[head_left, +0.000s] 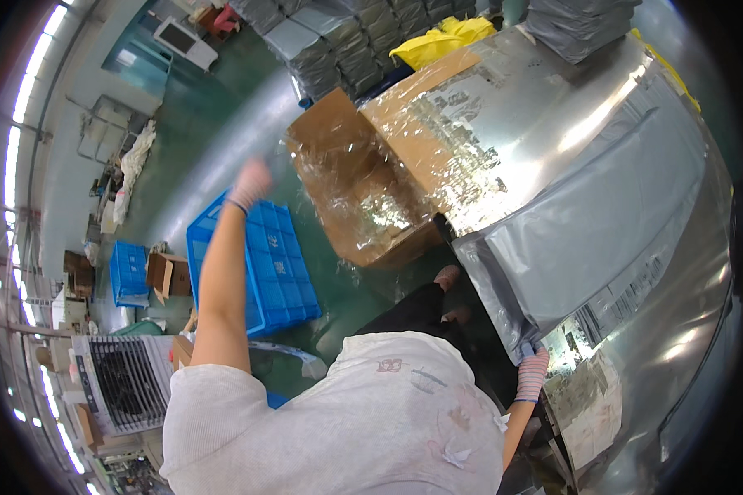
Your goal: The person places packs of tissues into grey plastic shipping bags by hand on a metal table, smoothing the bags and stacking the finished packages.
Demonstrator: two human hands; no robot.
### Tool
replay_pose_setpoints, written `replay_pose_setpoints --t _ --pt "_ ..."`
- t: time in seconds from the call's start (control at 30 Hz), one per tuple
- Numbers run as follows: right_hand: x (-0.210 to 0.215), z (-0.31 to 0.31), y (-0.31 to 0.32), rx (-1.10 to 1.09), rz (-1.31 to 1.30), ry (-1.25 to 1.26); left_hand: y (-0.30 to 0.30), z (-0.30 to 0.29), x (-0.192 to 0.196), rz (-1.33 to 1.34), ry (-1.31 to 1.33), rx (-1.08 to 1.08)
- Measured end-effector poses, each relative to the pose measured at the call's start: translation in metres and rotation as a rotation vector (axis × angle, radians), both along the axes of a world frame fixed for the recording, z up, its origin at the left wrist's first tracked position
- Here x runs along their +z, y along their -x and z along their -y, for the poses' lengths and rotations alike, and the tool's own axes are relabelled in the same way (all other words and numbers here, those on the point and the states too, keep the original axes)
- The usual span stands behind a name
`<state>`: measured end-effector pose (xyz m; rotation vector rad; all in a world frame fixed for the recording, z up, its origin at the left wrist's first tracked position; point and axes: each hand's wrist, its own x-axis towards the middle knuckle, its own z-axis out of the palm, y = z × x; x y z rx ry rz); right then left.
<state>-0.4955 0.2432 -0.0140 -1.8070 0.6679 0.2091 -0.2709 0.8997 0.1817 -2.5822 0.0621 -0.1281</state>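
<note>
My left hand [253,185], in a pinkish knit glove, is stretched out above the far edge of a blue plastic crate [287,285] on the floor. Motion smears its fingers, so their pose cannot be told. Down at the near edge of a metal-topped table [586,103], my right hand [534,371], in a striped glove, is closed on the corner of a large grey plastic bag [590,223]. The bag lies flat across the tabletop, its near end hanging a little over the edge. What fills it, if anything, is hidden.
An open cardboard box [347,157] with clear plastic film leans beside the table. Wrapped grey bales [338,45] are stacked at the back, near a yellow bag [442,41]. A grey bundle [582,25] sits on the table's far end. A slatted grey machine [128,384] stands at left.
</note>
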Motion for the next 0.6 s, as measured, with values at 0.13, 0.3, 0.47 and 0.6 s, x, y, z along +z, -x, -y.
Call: replay_pose_setpoints --t 0.13,0.3,0.47,0.6 --pt "-0.031 -0.002 0.010 -0.031 0.124 0.138 0.097 -0.054 -0.060 0.283 1.168 0.932" --pt "-0.021 -0.001 0.001 -0.081 -0.027 -0.065 0.048 -0.011 0.028 0.319 1.378 0.552" --pt "-0.033 0.015 0.006 0.141 -0.016 0.198 -0.007 0.102 0.113 0.267 1.371 0.353" --pt "0.002 -0.009 -0.010 -0.007 0.059 0.110 -0.028 0.140 0.120 0.239 1.344 0.016"
